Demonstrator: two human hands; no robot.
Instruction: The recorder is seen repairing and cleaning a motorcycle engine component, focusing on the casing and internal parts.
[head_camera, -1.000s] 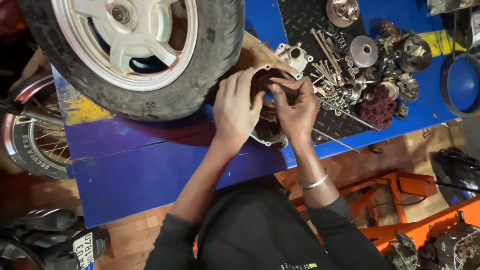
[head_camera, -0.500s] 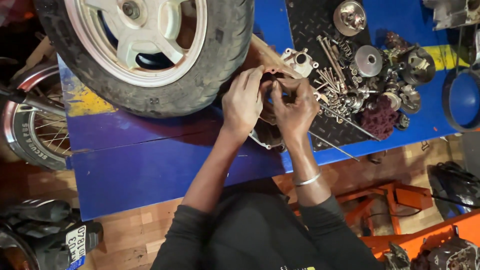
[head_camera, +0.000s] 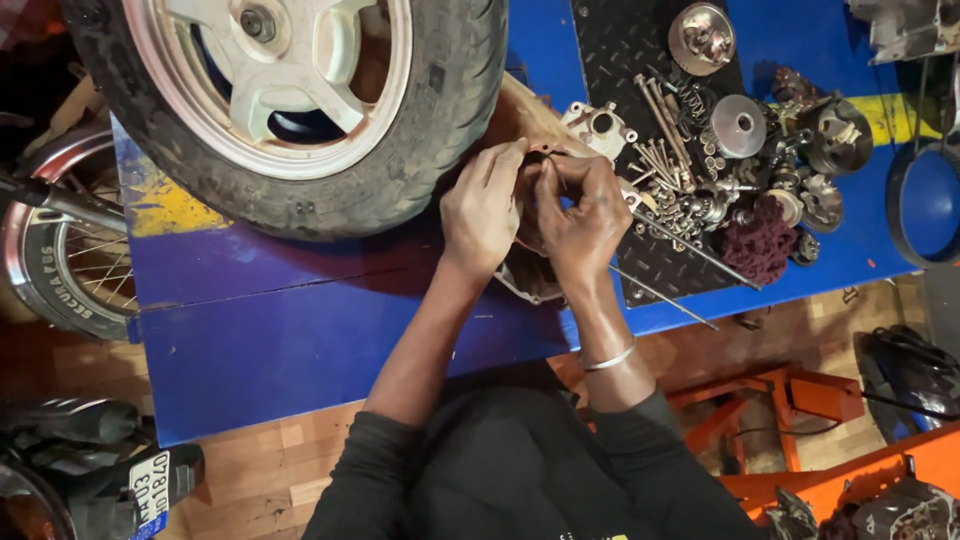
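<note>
Both hands, left (head_camera: 482, 205) and right (head_camera: 580, 215), pinch closed on a small part (hidden by fingers) over a rigid, likely heavy metal engine casing (head_camera: 530, 275) on the blue worktop (head_camera: 300, 330); its rim looks the safest grip.

Lighting is moderate and warm, brightest on the blue desk (head_camera: 300, 330). Left and lower edges fall into deep shadow. Focus is fair, with slight softness and wide-angle curvature at the edges.

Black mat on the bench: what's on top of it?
On the black mat lie long bolts, round metal discs, a small casting, thin rods and a dark red rag. The right hand covers its near-left corner, so anything there is hidden.
</note>
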